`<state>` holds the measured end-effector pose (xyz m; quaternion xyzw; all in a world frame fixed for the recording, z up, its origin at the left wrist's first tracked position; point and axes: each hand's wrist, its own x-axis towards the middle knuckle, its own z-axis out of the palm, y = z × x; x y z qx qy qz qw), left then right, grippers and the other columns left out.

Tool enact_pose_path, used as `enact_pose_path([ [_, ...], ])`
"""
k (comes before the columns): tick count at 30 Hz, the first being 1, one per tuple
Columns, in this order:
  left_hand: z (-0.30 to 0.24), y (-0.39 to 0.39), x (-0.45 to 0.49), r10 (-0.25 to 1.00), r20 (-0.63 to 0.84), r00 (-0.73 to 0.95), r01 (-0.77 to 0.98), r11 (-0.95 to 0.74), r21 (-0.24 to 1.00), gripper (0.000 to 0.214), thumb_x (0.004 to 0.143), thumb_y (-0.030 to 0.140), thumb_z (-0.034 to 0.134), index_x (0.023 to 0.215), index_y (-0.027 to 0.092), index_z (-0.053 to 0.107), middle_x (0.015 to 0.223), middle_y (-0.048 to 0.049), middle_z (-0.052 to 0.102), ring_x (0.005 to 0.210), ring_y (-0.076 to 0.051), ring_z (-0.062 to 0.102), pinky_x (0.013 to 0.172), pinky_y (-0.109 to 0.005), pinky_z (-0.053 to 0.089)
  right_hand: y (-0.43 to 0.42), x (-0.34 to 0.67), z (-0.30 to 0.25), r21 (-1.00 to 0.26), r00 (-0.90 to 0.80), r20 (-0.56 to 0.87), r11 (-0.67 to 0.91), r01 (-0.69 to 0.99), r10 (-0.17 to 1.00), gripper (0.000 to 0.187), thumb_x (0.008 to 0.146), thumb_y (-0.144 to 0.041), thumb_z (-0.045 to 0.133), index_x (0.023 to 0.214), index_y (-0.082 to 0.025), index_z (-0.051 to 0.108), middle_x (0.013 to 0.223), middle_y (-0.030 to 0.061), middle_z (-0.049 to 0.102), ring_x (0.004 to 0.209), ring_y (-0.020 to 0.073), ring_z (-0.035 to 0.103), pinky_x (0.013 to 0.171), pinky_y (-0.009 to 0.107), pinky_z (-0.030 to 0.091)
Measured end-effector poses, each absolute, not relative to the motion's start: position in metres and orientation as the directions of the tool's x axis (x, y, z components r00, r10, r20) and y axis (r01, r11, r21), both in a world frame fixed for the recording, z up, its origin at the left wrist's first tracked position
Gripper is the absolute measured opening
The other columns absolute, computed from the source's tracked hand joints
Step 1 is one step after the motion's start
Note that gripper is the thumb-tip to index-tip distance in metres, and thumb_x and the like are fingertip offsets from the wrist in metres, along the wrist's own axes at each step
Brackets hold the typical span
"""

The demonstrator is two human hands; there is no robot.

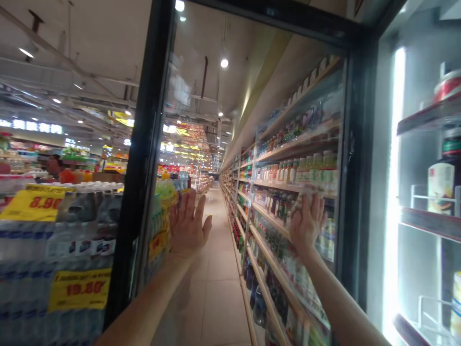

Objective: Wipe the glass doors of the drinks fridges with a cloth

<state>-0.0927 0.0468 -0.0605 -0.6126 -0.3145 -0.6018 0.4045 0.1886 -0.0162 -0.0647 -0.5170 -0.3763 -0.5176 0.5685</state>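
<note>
Item: glass door [245, 158], dark frame [144, 134], standing open in front of the person; the pane fills the middle of the view.

Left hand [189, 223]: raised, back to the viewer, fingers extended and thumb spread; flat at the left part of the pane, nothing visible in its grasp. Contact with the glass cannot be confirmed.

Right hand [308, 223]: raised at the right part of the pane, fingers slightly bent, over a pale crumpled piece [307, 191], cloth-like, blurred. Whether this is gripped or merely pressed under the fingers cannot be told.

Seen in the pane: long shelves [295, 142] of bottles, right; tiled floor [216, 288], centre.

Right of the door: vertical light strip [394, 192], lit white; bottle [442, 182] with pale label, on a rack.

Left of the door: stacked packs of bottles [84, 247]; two yellow price signs [79, 288], red figures, one above the other.
</note>
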Motion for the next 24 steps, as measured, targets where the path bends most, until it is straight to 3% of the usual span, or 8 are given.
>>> enact_pose_path([
  [1, -0.061, 0.047, -0.093, -0.101, 0.992, 0.077, 0.873, -0.475, -0.116, 0.061, 0.089, 0.032, 0.045, 0.144, 0.021, 0.023, 0.149, -0.0127, 0.029, 0.140, -0.026, 0.022, 0.114, -0.048, 0.012, -0.015, 0.184, -0.063, -0.169, 0.154, 0.969, -0.067, 0.983, -0.193, 0.051, 0.089, -0.027, 0.036, 0.139, -0.019, 0.040, 0.146, 0.0166, 0.035, 0.138, 0.0325, 0.025, 0.104, 0.059, 0.025],
  [5, -0.060, 0.047, -0.092, -0.114, 0.990, 0.080, 0.881, -0.457, -0.124, 0.062, 0.088, 0.032, 0.046, 0.145, 0.021, 0.022, 0.149, -0.0134, 0.030, 0.140, -0.026, 0.022, 0.114, -0.047, 0.012, -0.011, 0.161, -0.066, 0.261, -0.261, 0.965, -0.008, 0.965, -0.031, 0.051, 0.086, -0.023, 0.041, 0.137, -0.026, 0.042, 0.141, 0.0081, 0.044, 0.138, 0.0250, 0.027, 0.111, 0.051, 0.017],
  [6, -0.060, 0.047, -0.092, -0.116, 0.990, 0.081, 0.883, -0.452, -0.126, 0.063, 0.088, 0.033, 0.047, 0.145, 0.021, 0.022, 0.148, -0.0138, 0.030, 0.140, -0.025, 0.021, 0.114, -0.047, 0.012, -0.011, 0.162, -0.065, 0.278, -0.278, 0.960, -0.008, 0.960, -0.025, 0.051, 0.086, -0.022, 0.041, 0.137, -0.027, 0.042, 0.141, 0.0075, 0.045, 0.138, 0.0244, 0.028, 0.111, 0.051, 0.016],
  [11, -0.060, 0.048, -0.091, -0.118, 0.989, 0.087, 0.885, -0.446, -0.131, 0.063, 0.088, 0.032, 0.046, 0.145, 0.021, 0.021, 0.149, -0.0142, 0.030, 0.140, -0.026, 0.021, 0.114, -0.048, 0.013, -0.015, 0.183, -0.054, -0.102, 0.087, 0.986, -0.102, 0.990, -0.143, 0.053, 0.088, -0.026, 0.036, 0.141, -0.020, 0.036, 0.146, 0.0151, 0.035, 0.139, 0.0306, 0.023, 0.106, 0.058, 0.020],
  [16, -0.060, 0.048, -0.091, -0.129, 0.988, 0.086, 0.888, -0.440, -0.134, 0.065, 0.087, 0.032, 0.048, 0.145, 0.021, 0.020, 0.149, -0.0138, 0.029, 0.140, -0.026, 0.022, 0.113, -0.048, 0.014, -0.018, 0.193, -0.052, 0.143, -0.144, 0.990, -0.087, 0.986, -0.005, 0.051, 0.088, -0.025, 0.038, 0.139, -0.025, 0.039, 0.143, 0.0098, 0.041, 0.138, 0.0252, 0.027, 0.110, 0.051, 0.019],
  [21, -0.060, 0.049, -0.091, -0.143, 0.985, 0.093, 0.894, -0.424, -0.146, 0.066, 0.087, 0.032, 0.049, 0.145, 0.020, 0.020, 0.147, -0.0156, 0.032, 0.139, -0.027, 0.023, 0.113, -0.049, 0.015, -0.025, 0.225, -0.045, -0.264, 0.246, 0.956, -0.104, 0.959, -0.158, 0.054, 0.090, -0.029, 0.032, 0.143, -0.019, 0.031, 0.148, 0.0160, 0.032, 0.139, 0.0320, 0.022, 0.105, 0.061, 0.023],
  [22, -0.060, 0.049, -0.091, -0.139, 0.986, 0.093, 0.893, -0.426, -0.144, 0.067, 0.087, 0.032, 0.049, 0.146, 0.020, 0.019, 0.147, -0.0155, 0.032, 0.139, -0.027, 0.024, 0.113, -0.049, 0.015, -0.024, 0.223, -0.045, -0.279, 0.259, 0.949, -0.095, 0.956, -0.180, 0.055, 0.090, -0.029, 0.032, 0.144, -0.018, 0.030, 0.148, 0.0169, 0.031, 0.139, 0.0328, 0.021, 0.104, 0.062, 0.023],
  [24, -0.060, 0.049, -0.091, -0.136, 0.987, 0.089, 0.889, -0.436, -0.140, 0.067, 0.087, 0.031, 0.049, 0.146, 0.021, 0.018, 0.148, -0.0146, 0.030, 0.139, -0.027, 0.024, 0.113, -0.049, 0.015, -0.021, 0.212, -0.048, -0.126, 0.115, 0.985, -0.084, 0.988, -0.130, 0.056, 0.089, -0.028, 0.035, 0.144, -0.019, 0.029, 0.148, 0.0154, 0.031, 0.140, 0.0312, 0.019, 0.106, 0.058, 0.023],
])
